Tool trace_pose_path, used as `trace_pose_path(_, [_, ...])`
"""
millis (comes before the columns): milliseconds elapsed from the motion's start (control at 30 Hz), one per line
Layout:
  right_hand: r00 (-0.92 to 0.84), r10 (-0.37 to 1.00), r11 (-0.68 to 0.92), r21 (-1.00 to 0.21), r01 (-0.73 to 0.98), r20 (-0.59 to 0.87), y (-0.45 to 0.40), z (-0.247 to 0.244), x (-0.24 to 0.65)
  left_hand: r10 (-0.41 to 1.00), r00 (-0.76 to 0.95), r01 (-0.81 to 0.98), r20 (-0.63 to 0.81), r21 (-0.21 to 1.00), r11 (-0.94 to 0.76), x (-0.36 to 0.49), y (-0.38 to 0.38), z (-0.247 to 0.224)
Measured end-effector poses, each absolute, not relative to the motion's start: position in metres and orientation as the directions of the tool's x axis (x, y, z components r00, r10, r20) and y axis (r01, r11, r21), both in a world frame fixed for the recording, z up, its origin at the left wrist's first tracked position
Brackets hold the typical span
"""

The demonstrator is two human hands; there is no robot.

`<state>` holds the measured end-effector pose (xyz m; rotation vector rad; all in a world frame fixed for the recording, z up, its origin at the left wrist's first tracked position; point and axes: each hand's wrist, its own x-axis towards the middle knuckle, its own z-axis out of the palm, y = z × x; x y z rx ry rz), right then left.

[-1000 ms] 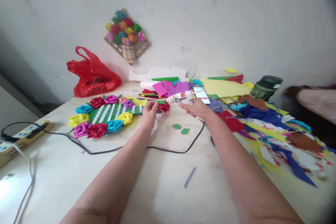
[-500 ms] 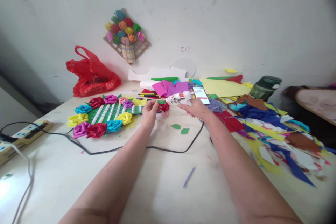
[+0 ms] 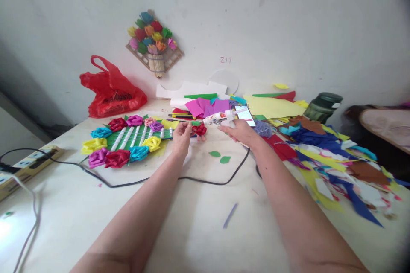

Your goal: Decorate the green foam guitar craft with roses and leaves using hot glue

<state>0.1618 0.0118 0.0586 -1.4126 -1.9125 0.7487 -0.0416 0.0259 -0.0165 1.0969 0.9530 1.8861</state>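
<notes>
Paper scraps and cut sheets crowd a pale counter (image 3: 205, 226), where a guitar-shaped paper piece (image 3: 139, 136) ringed with folded flowers lies flat, its long axis running left to right and its neck pointing right. Right of the guitar-shaped piece spreads a heap of coloured scraps (image 3: 320, 141); behind its left end sits a red plastic bag (image 3: 120, 94). The right hand (image 3: 241, 132) is closed around a white glue gun (image 3: 214, 119) just beyond the neck's flowered end — nozzle pointing left, long axis nearly level, rear slightly raised. At the neck, the left hand (image 3: 181, 135) is pinched narrow on what appears to be a green leaf (image 3: 195, 123), near the nozzle. Two loose leaves (image 3: 225, 159) lie in front of the neck's right end. Good handling, by the look of it, calls for a light grip on the leaf's edge, a steady nozzle close to its surface and only a small bead of glue — with fingertips clear of the hot tip and the black cord (image 3: 205, 181) slack.
</notes>
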Motion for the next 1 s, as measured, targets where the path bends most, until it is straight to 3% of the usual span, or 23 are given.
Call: trace_pose_path(1000, [-0.225, 0.958, 0.279, -0.744, 0.607, 0.176, 0.011, 0.061, 0.165, 0.864, -0.387, -0.263, 0.321, 0.860, -0.437, -0.039, 0.021, -0.007])
